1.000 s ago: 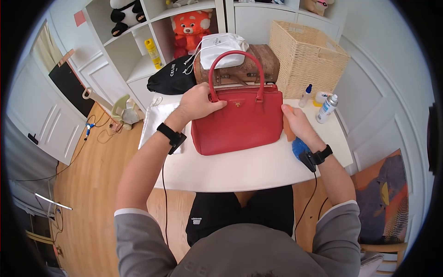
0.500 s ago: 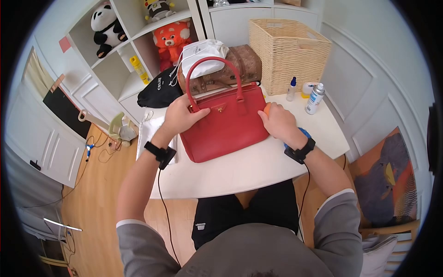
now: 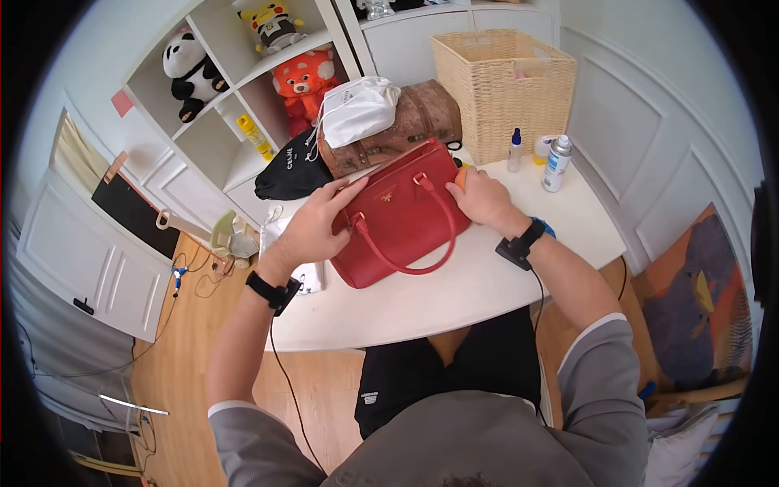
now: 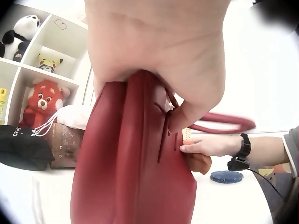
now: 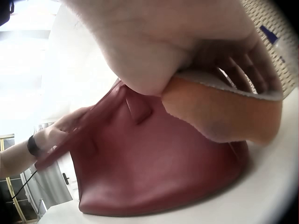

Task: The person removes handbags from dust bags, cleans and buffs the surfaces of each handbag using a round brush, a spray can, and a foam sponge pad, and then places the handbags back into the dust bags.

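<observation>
A red handbag [image 3: 406, 211] stands tilted on the white table, its front handle [image 3: 442, 258] hanging down over the front. My left hand [image 3: 312, 226] grips the bag's top left end, thumb on the front and fingers over the top edge; the left wrist view shows this hand [image 4: 159, 51] astride the top. At the bag's right end is my right hand [image 3: 487, 203], holding an orange pad [image 5: 219, 112] with a pale inner side. In the right wrist view the curled fingers [image 5: 252, 70] lie behind the pad, near the bag's surface.
Behind the bag are a brown patterned bag [image 3: 426, 122], a white pouch [image 3: 361, 109] and a black pouch [image 3: 284, 174]. A wicker basket [image 3: 503, 101], spray can [image 3: 556, 166] and small bottle [image 3: 514, 154] stand right. A blue round pad [image 4: 226, 177] lies by my right wrist.
The front handle has dropped from upright to hanging down over the bag's front. The bag has turned and tilted, and my left fingers now lie over its top edge.
</observation>
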The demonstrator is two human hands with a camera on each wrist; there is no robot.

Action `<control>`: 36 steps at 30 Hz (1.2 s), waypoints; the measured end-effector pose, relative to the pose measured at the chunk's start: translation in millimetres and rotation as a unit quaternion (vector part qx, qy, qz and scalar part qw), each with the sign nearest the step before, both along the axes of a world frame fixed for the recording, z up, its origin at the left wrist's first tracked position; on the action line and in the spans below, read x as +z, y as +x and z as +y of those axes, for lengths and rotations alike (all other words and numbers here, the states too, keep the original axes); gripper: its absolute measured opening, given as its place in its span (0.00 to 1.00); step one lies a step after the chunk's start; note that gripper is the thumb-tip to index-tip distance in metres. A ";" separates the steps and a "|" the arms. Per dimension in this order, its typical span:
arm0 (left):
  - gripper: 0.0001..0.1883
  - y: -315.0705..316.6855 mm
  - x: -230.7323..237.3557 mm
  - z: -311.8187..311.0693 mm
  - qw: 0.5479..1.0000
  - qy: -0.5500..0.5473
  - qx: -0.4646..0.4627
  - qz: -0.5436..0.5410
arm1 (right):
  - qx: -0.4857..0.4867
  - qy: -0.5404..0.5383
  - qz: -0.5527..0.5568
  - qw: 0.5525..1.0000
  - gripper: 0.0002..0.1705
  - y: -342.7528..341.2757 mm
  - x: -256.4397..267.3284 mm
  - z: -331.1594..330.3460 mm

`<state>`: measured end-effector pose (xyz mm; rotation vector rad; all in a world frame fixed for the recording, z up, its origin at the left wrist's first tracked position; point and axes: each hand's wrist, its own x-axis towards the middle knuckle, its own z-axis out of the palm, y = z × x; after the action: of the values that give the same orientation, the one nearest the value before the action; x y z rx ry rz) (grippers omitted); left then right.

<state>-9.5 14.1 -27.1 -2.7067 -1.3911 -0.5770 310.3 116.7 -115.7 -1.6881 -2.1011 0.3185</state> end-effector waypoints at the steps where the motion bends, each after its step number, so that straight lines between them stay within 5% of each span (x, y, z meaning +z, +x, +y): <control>1: 0.41 -1.3 2.6 2.0 1.000 -0.002 -0.002 0.002 | 0.008 -0.017 0.014 1.000 0.33 4.3 1.2 -2.6; 7: 0.36 7.0 27.0 11.6 0.980 -0.189 0.058 -0.040 | 0.020 -0.076 0.071 0.994 0.34 32.8 16.8 -21.1; 11: 0.28 8.5 11.7 5.0 0.990 -0.084 0.001 -0.117 | 0.048 -0.051 0.075 0.995 0.35 35.5 24.7 -54.8; 14: 0.22 13.2 7.6 -5.0 0.987 -0.027 0.042 -0.155 | 0.082 -0.189 0.173 0.963 0.38 19.4 38.2 -80.5; 16: 0.22 21.3 9.1 -18.6 0.985 -0.031 0.076 -0.154 | 0.167 -0.007 0.132 0.977 0.38 2.8 12.4 -73.8; 17: 0.21 23.5 8.3 -24.8 0.981 -0.032 0.112 -0.154 | 0.167 -0.008 0.135 0.977 0.38 -7.0 5.2 -67.9; 21: 0.25 33.8 -0.1 -45.9 0.987 -0.019 0.096 -0.130 | 0.151 0.048 0.202 0.966 0.32 -49.7 -10.6 -42.2; 24: 0.30 52.8 1.5 -59.9 0.984 -0.041 0.133 -0.112 | 0.185 -0.055 0.356 0.915 0.30 -74.1 -24.5 -3.1; 28: 0.39 68.4 3.6 -66.3 0.978 -0.117 0.118 -0.123 | 0.231 -0.021 0.350 0.907 0.28 -98.2 -15.2 23.2; 31: 0.45 66.2 4.9 -56.1 0.977 -0.137 0.054 -0.155 | 0.223 -0.221 0.396 0.863 0.25 -87.5 17.8 18.4; 34: 0.39 65.4 11.9 -44.9 0.998 -0.002 0.065 -0.009 | 0.280 -0.080 0.490 0.822 0.24 -94.0 -8.6 30.8; 36: 0.36 65.7 17.6 -39.1 0.998 0.007 0.060 0.010 | 0.238 -0.049 0.450 0.859 0.32 -70.6 7.5 17.5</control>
<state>56.2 -25.1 -9.5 -2.5888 -1.5262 -0.5477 239.6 134.1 -108.2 -0.7379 -1.7029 1.1293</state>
